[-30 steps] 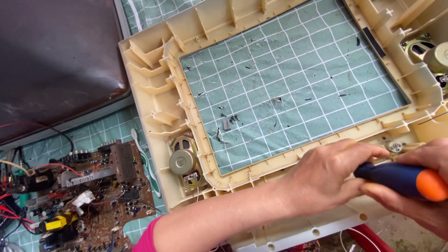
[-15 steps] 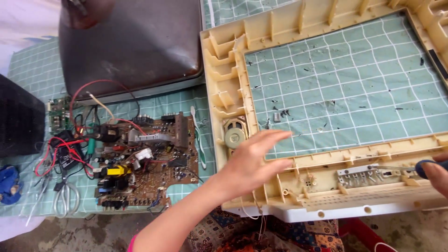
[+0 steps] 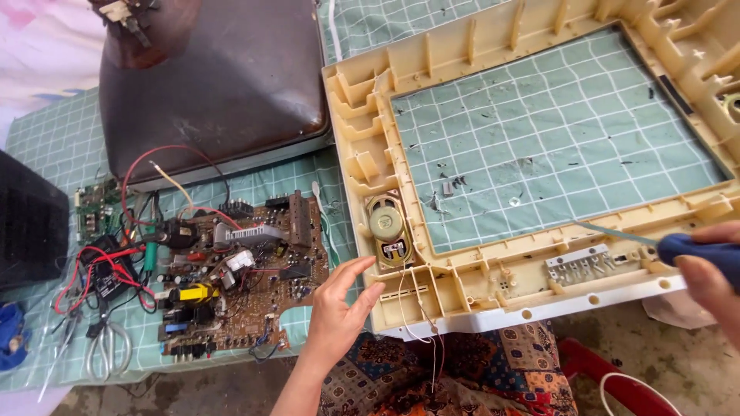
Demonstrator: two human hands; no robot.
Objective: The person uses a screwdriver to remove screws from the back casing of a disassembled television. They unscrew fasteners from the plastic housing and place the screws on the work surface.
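Note:
A beige plastic television front frame [image 3: 478,289] lies face down on a green grid mat. My left hand [image 3: 338,310] is open, fingers spread, at the frame's lower left corner, just beside a small oval speaker [image 3: 387,229] set in the frame. My right hand [image 3: 713,270] at the right edge grips a blue-handled screwdriver [image 3: 667,245]; its metal tip points left over the frame's lower rail, near a grey button strip [image 3: 582,264].
A brown circuit board [image 3: 231,273] with red wires lies left of the frame. A dark picture tube [image 3: 208,85] sits behind it. Scissors [image 3: 108,347] and a black box [image 3: 31,223] are at far left. Patterned cloth [image 3: 462,370] lies below.
My left hand slid left off the frame's lower rail to its corner. The view shifted, showing more of the circuit board. The screwdriver stays in my right hand.

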